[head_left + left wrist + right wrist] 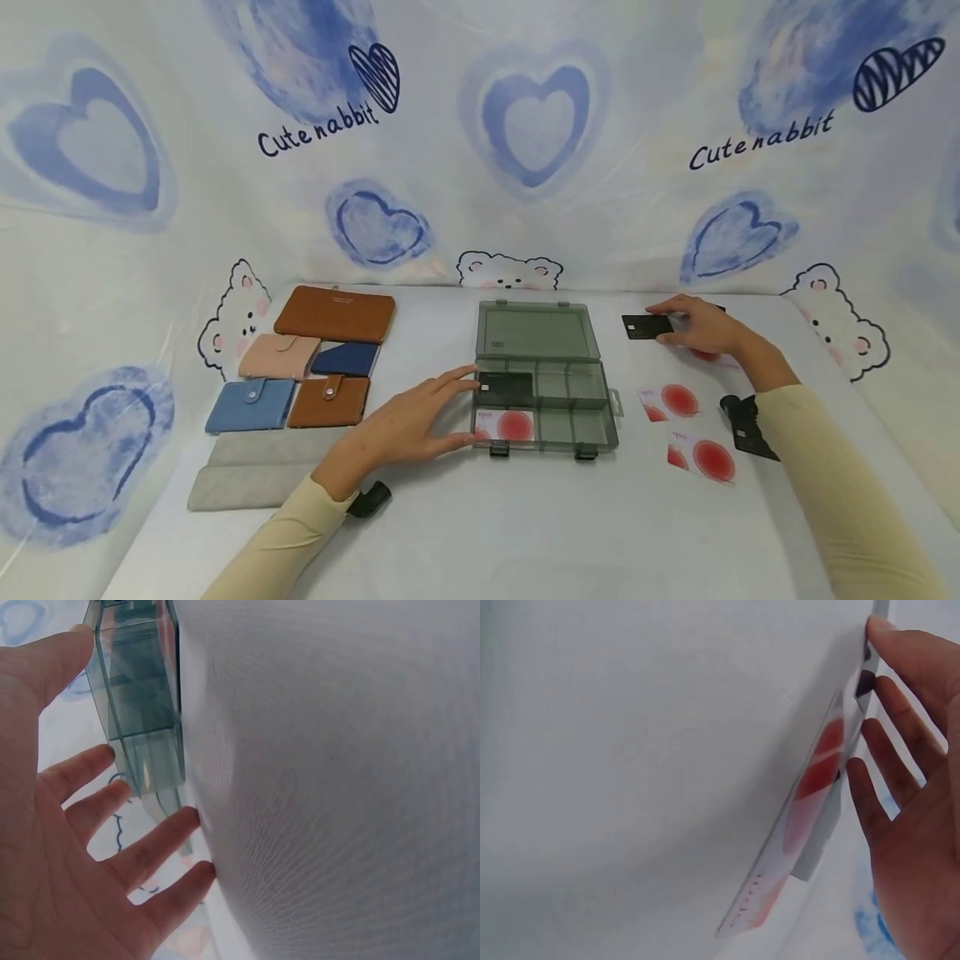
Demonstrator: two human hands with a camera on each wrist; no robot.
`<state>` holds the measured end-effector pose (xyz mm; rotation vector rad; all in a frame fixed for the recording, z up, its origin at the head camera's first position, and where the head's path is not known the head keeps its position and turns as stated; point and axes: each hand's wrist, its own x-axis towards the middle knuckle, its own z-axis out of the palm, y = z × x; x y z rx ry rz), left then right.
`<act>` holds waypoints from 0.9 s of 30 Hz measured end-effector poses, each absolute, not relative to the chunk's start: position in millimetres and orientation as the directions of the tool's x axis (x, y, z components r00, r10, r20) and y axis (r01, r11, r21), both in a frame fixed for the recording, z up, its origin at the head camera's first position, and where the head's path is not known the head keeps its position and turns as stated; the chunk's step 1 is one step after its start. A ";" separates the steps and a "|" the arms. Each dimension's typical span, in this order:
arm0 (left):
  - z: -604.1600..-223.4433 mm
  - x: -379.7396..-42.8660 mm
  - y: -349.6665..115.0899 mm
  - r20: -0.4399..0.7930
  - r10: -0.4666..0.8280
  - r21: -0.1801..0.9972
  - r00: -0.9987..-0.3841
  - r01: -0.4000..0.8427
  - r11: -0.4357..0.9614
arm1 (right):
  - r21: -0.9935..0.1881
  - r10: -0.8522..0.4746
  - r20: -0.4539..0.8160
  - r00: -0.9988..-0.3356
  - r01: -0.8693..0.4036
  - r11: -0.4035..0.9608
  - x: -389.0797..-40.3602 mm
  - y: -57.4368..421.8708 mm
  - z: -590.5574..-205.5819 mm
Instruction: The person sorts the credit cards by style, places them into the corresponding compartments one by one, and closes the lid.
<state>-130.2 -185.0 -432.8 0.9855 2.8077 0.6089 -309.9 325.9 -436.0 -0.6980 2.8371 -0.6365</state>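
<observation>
A black card (636,326) lies at the back right, and my right hand (703,326) pinches it between thumb and index finger at its far and near edges. Under that hand, a red-and-white card (810,795) is partly hidden in the head view. My left hand (408,425) rests its straight, spread fingers at the left side of a clear green compartment box (543,403), whose lid (536,332) is folded back. Inside the box, another black card (510,388) lies in the back left compartment and a red-and-white card (506,426) in the front left one.
Two more red-and-white cards (701,455) and a black card (753,442) lie right of the box. At left are a long brown wallet (335,312), pink (276,357), navy (347,359), blue (250,406) and small brown (328,404) wallets, and a grey wallet (243,487).
</observation>
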 end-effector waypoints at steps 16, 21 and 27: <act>-435.0 -129.9 -185.4 0.020 0.605 0.402 -0.796 0.561 0.724 | -0.509 -0.367 -0.037 -0.930 -0.299 0.807 -301.8 328.0 -440.6; -434.5 -129.6 -185.3 0.024 0.607 0.400 -0.794 0.564 0.722 | -0.499 -0.339 -0.035 -0.940 -0.277 0.821 -293.4 326.8 -438.8; -433.7 -129.6 -184.6 0.029 0.610 0.404 -0.792 0.567 0.718 | -0.587 -0.309 0.014 -0.951 -0.258 0.767 -280.8 318.4 -433.1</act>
